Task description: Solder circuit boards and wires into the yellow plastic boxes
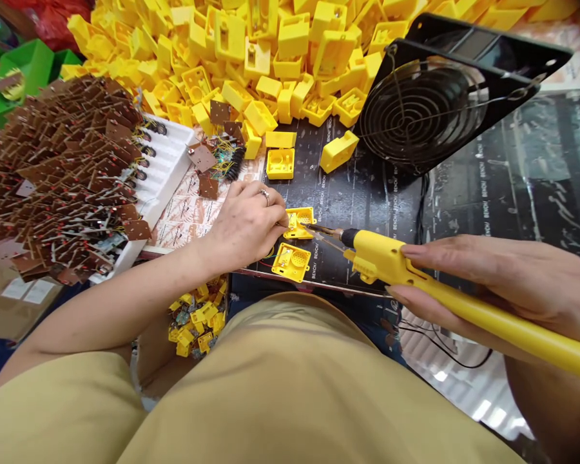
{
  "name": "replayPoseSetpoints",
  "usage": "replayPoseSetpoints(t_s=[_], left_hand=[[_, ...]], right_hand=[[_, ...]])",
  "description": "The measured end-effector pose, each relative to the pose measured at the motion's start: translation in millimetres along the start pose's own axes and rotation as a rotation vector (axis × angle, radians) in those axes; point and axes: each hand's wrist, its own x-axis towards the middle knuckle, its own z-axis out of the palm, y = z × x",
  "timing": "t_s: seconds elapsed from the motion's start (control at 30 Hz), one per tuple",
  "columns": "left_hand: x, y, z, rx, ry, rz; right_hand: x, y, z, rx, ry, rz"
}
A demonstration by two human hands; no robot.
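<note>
My right hand grips a yellow soldering iron, its tip pointing left. That tip meets the inside of a small yellow plastic case half lying on the black bench mat. At the left edge of this case half, my left hand has its fingers pinched together; what lies between the fingertips is hidden. Just below, nearer to my body, sits another yellow case half with a round grille of holes. Thin coloured wires show beside it, under my left hand.
Yellow cases are heaped at the back. A black fan stands at back right. On the left, brown circuit boards pile up by a white foam tray. Below the bench edge, a carton holds yellow parts.
</note>
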Motion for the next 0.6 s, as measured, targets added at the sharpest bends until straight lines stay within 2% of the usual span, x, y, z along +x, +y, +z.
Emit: replayPoseSetpoints(t_s=[0.1,0.27,0.37,0.6], left_hand=[[9.7,2.0,-8.9,-0.033,-0.141,-0.058],[26.6,0.3,-15.8,-0.073,-0.341,-0.136],[31.6,-2.0,-16.8,-0.099,-0.401,-0.161],[36.1,-1.1,-18.9,-0.121,-0.456,-0.200]], right_hand=[[8.5,2.2,-0.2,0.068,0.011,-0.071],[20.1,2.9,-0.5,0.093,-0.066,-0.133],[23.3,3.2,0.4,0.083,-0.086,-0.153],[29.4,3.2,-1.5,0.069,-0.138,-0.168]])
